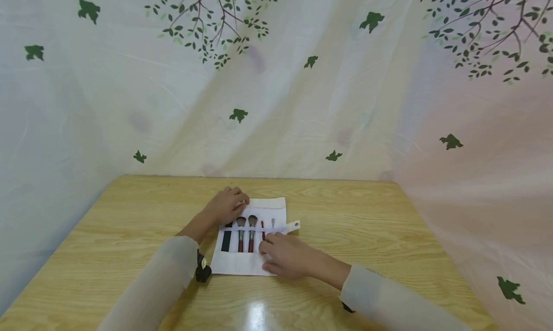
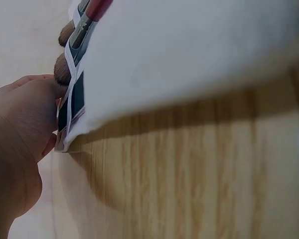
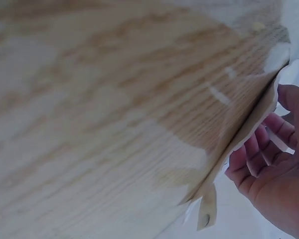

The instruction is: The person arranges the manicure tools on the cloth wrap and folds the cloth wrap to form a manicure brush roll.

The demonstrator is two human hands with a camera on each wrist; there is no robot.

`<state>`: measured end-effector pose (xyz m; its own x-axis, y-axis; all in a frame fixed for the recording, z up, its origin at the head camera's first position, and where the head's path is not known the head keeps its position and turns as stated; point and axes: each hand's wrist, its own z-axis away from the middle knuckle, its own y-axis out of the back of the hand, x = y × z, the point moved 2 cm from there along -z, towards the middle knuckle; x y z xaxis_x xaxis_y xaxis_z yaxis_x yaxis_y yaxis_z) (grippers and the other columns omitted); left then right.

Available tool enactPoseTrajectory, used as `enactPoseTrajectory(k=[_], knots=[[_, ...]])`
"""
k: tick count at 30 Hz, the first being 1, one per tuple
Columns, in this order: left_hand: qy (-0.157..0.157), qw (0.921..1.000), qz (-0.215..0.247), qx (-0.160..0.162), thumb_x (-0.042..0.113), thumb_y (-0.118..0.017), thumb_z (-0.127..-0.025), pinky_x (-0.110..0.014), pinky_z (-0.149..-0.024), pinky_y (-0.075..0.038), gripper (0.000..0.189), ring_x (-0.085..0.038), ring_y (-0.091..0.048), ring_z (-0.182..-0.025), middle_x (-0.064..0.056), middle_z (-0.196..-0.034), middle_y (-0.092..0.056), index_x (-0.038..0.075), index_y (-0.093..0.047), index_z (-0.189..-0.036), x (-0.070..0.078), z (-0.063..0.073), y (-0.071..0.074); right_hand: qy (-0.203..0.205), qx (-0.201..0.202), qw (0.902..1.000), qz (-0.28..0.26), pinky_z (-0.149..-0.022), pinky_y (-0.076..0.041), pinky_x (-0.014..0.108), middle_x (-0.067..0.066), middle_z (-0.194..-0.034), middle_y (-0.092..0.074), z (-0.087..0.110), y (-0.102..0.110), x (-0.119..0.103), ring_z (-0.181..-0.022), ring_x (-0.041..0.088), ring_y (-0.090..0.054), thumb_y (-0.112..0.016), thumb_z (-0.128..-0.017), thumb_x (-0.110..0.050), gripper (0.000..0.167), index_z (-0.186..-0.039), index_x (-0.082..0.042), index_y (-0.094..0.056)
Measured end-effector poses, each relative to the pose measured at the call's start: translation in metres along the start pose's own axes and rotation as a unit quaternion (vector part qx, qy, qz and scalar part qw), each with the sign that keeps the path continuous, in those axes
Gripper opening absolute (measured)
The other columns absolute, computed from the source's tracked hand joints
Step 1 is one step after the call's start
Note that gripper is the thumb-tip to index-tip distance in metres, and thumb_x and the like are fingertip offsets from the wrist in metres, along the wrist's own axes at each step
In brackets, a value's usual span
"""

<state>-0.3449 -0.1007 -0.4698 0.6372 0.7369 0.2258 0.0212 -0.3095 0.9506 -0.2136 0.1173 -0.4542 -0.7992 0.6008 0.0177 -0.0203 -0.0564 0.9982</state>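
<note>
A white makeup brush roll lies unfolded on the table, an elastic band across it. Two fluffy makeup brushes with red handles stand side by side under the band, left of a thin red tool and a slim pale-tipped tool. Farthest left is a flat black piece. My left hand rests on the roll's upper left part, above the black piece. Over the lower right part lies my right hand, hiding the slim tools' lower ends. Its fingers are loosely bent beside the cloth edge.
A snap tab sticks out from the roll's right side. The wooden table extends around it. Behind and at both sides hangs a pale cloth printed with leaves and branches.
</note>
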Motion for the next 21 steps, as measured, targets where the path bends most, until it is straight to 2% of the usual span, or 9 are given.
enactPoseTrajectory(k=[5,12,19,21], knots=[[-0.023,0.9996,-0.003,0.014,0.015,-0.058,-0.103,-0.051,-0.088,-0.046,0.017,-0.031,-0.055,-0.101,-0.01,-0.115,-0.064,0.013,-0.071,-0.113,-0.003,0.004,0.001,-0.004,0.007,0.9994,-0.034,-0.083,-0.045,0.028,-0.004,-0.104,-0.057,0.004,-0.003,0.007,-0.093,0.012,-0.052,-0.063,-0.101,-0.038,0.027,-0.119,-0.018,-0.063],[0.012,0.9994,-0.028,-0.014,0.019,-0.058,-0.104,-0.047,-0.088,-0.044,0.018,-0.028,-0.052,-0.096,-0.01,-0.114,-0.063,0.012,-0.068,-0.116,-0.001,0.011,0.005,-0.017,-0.003,0.9951,-0.097,-0.084,-0.042,0.028,-0.005,-0.107,-0.053,0.013,-0.007,0.025,-0.094,0.01,-0.046,-0.063,-0.1,-0.035,0.026,-0.122,-0.021,-0.061],[0.033,0.9988,-0.035,-0.006,0.018,-0.058,-0.102,-0.05,-0.088,-0.045,0.015,-0.03,-0.055,-0.096,-0.012,-0.108,-0.062,0.01,-0.065,-0.112,0.007,0.023,0.007,-0.002,0.005,0.9935,-0.114,-0.088,-0.042,0.031,-0.005,-0.106,-0.054,0.022,-0.006,0.045,-0.094,0.011,-0.045,-0.062,-0.096,-0.026,0.024,-0.12,-0.02,-0.061],[0.04,0.9985,-0.035,-0.014,0.017,-0.056,-0.102,-0.05,-0.09,-0.044,0.015,-0.03,-0.055,-0.097,-0.012,-0.105,-0.061,0.008,-0.064,-0.111,0.01,0.025,0.008,0.003,0.008,0.9931,-0.117,-0.087,-0.042,0.031,-0.005,-0.106,-0.054,0.024,-0.006,0.052,-0.093,0.011,-0.045,-0.063,-0.094,-0.023,0.024,-0.118,-0.019,-0.062]])
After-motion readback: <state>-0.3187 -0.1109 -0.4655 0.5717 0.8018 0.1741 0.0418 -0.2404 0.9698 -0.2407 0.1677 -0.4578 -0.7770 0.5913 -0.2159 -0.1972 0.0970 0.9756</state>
